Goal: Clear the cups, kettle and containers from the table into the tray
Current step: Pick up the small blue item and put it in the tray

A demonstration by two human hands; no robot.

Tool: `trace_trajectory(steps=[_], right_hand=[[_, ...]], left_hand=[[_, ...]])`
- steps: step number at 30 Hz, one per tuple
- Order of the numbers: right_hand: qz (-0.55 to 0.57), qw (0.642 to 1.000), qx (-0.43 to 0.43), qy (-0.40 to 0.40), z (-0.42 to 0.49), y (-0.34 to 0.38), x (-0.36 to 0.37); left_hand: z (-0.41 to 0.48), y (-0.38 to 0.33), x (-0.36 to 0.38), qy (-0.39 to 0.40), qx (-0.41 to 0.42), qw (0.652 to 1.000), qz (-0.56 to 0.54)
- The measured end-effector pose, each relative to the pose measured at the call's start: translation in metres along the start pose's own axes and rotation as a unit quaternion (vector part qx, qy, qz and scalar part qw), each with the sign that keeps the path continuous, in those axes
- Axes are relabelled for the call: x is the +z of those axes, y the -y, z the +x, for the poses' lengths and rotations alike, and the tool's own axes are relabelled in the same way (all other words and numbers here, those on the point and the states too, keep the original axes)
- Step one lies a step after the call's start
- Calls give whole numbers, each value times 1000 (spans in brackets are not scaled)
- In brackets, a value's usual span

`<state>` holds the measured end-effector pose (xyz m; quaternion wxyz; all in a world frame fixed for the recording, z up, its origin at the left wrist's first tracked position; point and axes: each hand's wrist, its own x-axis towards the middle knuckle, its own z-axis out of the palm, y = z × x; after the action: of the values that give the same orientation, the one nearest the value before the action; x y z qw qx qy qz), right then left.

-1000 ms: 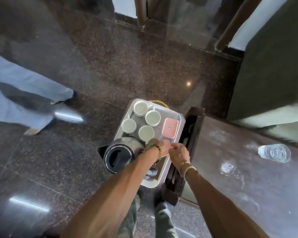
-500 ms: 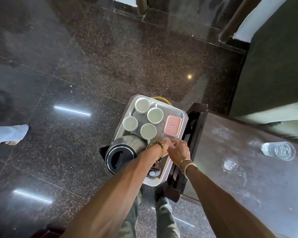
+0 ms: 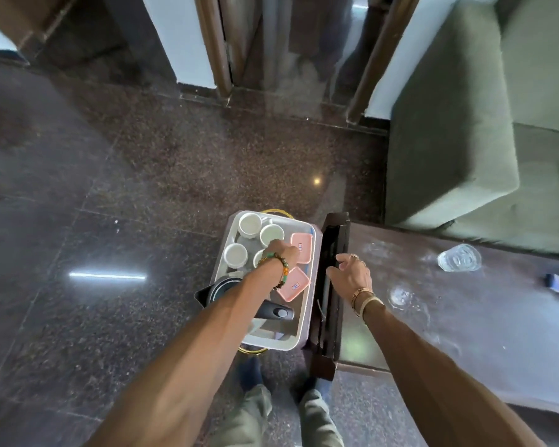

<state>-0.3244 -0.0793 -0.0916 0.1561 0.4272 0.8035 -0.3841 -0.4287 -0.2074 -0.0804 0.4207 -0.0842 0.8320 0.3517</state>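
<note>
It looks like a lounge or waiting area of a hotel or office. A polished dark speckled granite floor (image 3: 175, 162) mirrors ceiling lights. A green fabric sofa (image 3: 449, 140) sits beside a low dark wooden table (image 3: 465, 317). Brown wood-framed glass doors (image 3: 304, 53) line the far wall. A white plastic tray (image 3: 273, 345) carries white ceramic cups (image 3: 249, 224).

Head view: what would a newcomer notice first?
The white tray beside the dark table, packed with white cups, two pink containers and a kettle. The left hand reaches in among the cups; the right hand is open at the table's edge. One clear glass stands on the table.
</note>
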Motion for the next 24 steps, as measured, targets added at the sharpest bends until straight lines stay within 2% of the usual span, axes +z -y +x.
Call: trace_trajectory(steps=[1,4,7,13,19,24], right_hand=[[4,1000,-4,-9,-7,-4,-5],[17,999,4,-42,-34,-23,-26],[29,997,12,-71,-58,-48,-53],[91,970,58,-216,-104,-112,-134],[154,918,85,-356,-161,-213,-203],[189,900,111,-377,-224,-322,-213]], left_hand=[[-7,-3,1,-4,11,1000,-6],[-30,-14,20,47,42,998,-1],[-53,-30,49,88,109,990,7],[-118,-86,124,123,203,970,-43],[-196,-109,220,145,271,951,-43],[-259,-80,320,141,299,944,-1]])
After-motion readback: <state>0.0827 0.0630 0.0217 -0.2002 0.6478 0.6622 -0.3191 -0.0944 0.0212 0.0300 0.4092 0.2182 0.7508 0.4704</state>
